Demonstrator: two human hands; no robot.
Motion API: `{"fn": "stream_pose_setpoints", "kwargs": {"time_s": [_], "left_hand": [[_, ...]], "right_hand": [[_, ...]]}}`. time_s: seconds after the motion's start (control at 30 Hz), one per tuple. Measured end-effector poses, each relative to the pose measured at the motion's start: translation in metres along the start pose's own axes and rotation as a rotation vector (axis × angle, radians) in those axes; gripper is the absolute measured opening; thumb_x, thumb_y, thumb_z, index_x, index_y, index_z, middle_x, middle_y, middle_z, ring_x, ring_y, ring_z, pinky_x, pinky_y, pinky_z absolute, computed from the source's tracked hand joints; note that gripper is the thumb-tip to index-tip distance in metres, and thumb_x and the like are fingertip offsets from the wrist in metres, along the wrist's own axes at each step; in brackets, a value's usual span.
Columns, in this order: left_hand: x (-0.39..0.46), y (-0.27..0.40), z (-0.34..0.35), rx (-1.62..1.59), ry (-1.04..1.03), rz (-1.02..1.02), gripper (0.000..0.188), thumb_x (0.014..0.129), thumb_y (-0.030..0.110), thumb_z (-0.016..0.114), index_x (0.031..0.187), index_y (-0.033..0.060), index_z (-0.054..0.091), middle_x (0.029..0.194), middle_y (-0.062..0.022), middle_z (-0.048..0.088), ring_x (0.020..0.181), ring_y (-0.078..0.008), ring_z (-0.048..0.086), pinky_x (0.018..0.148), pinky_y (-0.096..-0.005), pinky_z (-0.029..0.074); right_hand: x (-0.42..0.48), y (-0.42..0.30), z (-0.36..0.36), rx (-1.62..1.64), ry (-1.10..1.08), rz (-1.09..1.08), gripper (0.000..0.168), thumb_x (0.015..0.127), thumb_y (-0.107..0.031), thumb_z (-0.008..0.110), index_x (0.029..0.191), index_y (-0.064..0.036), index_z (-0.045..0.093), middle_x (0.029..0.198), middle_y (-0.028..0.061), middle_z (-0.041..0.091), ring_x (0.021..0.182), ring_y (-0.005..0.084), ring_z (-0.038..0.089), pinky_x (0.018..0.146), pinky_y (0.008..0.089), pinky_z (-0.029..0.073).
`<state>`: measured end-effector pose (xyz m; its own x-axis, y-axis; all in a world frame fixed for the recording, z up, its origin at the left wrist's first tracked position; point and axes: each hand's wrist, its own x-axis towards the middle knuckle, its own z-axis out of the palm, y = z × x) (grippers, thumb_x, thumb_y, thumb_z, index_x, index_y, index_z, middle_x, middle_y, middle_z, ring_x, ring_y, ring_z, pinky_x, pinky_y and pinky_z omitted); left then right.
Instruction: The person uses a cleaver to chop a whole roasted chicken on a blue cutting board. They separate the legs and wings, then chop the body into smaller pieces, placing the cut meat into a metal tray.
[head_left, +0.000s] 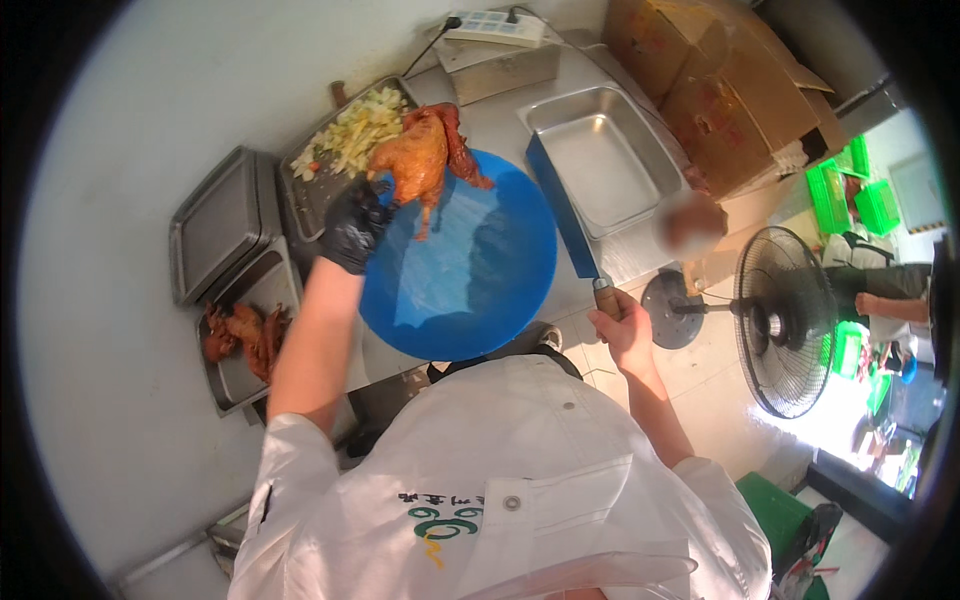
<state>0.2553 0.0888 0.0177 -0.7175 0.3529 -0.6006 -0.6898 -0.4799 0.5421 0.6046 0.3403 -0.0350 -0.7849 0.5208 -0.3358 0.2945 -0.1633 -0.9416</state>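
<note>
My left hand (358, 226), in a black glove, grips a piece of roasted poultry (417, 161) by its near left end. The piece is over the far edge of a round blue cutting board (465, 277). A darker reddish part of the bird lies against its right side. My bare right hand (624, 330) holds the wooden handle of a cleaver (559, 206); its long blade points away from me, between the board and an empty steel pan (609, 161). Behind the poultry, a steel tray (304, 206) holds chopped pale vegetables (356, 131).
At left are stacked trays (217, 225) and a pan (225, 394) with roasted poultry. A power strip (496, 28) lies on a metal box at the back. Cardboard boxes (739, 105) stand back right, a standing fan (784, 322) at right. Another person's arm (892, 306) shows beyond the fan.
</note>
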Motion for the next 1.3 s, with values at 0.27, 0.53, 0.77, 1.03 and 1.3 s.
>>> {"fn": "stream_pose_setpoints", "kwargs": {"time_s": [0.27, 0.53, 0.77, 1.03, 1.3], "left_hand": [[0.005, -0.188, -0.028, -0.242, -0.22, -0.023, 0.038, 0.104, 0.034, 0.039, 0.126, 0.0054, 0.051, 0.113, -0.0127, 0.061, 0.1, -0.0225, 0.062, 0.078, -0.0336, 0.054], [-0.017, -0.105, -0.019, 1.202, -0.213, -0.411, 0.051, 0.085, 0.055, 0.066, 0.097, 0.0052, 0.066, 0.07, -0.0049, 0.063, 0.045, -0.016, 0.053, 0.047, -0.0309, 0.049], [0.045, -0.013, 0.02, 1.989, -0.219, 0.637, 0.043, 0.085, 0.042, 0.06, 0.103, 0.0033, 0.068, 0.104, -0.0156, 0.069, 0.093, -0.0329, 0.066, 0.083, -0.0427, 0.05], [0.131, 0.01, 0.03, 2.638, -0.687, 0.245, 0.037, 0.08, 0.028, 0.063, 0.111, 0.0087, 0.065, 0.112, -0.0186, 0.065, 0.105, -0.0357, 0.062, 0.091, -0.0426, 0.049], [0.12, 0.036, -0.009, 2.26, -0.364, 0.286, 0.045, 0.074, 0.032, 0.07, 0.11, 0.0061, 0.065, 0.102, -0.017, 0.068, 0.097, -0.0329, 0.065, 0.085, -0.0392, 0.05]], "right_hand": [[-0.01, 0.021, -0.021, 0.134, 0.011, 0.017, 0.03, 0.081, 0.0, 0.066, 0.11, 0.002, 0.062, 0.074, -0.0016, 0.058, 0.057, 0.0046, 0.05, 0.052, 0.0201, 0.042], [-0.003, 0.011, -0.012, 0.187, 0.03, 0.004, 0.027, 0.081, -0.001, 0.068, 0.107, 0.002, 0.061, 0.074, -0.0008, 0.058, 0.057, 0.0052, 0.05, 0.053, 0.0195, 0.04], [-0.017, 0.013, -0.006, 0.361, 0.002, 0.004, 0.035, 0.08, 0.001, 0.067, 0.115, 0.004, 0.059, 0.076, -0.0005, 0.058, 0.059, 0.0059, 0.051, 0.054, 0.0199, 0.042], [-0.054, 0.018, -0.004, 0.29, 0.069, 0.062, 0.038, 0.077, 0.004, 0.064, 0.114, 0.002, 0.057, 0.081, 0.0026, 0.059, 0.065, 0.0096, 0.055, 0.058, 0.0229, 0.044], [-0.055, 0.039, -0.013, 0.38, 0.081, 0.116, 0.033, 0.079, 0.001, 0.065, 0.111, 0.001, 0.059, 0.082, 0.001, 0.059, 0.064, 0.0081, 0.054, 0.059, 0.0229, 0.046]]}}
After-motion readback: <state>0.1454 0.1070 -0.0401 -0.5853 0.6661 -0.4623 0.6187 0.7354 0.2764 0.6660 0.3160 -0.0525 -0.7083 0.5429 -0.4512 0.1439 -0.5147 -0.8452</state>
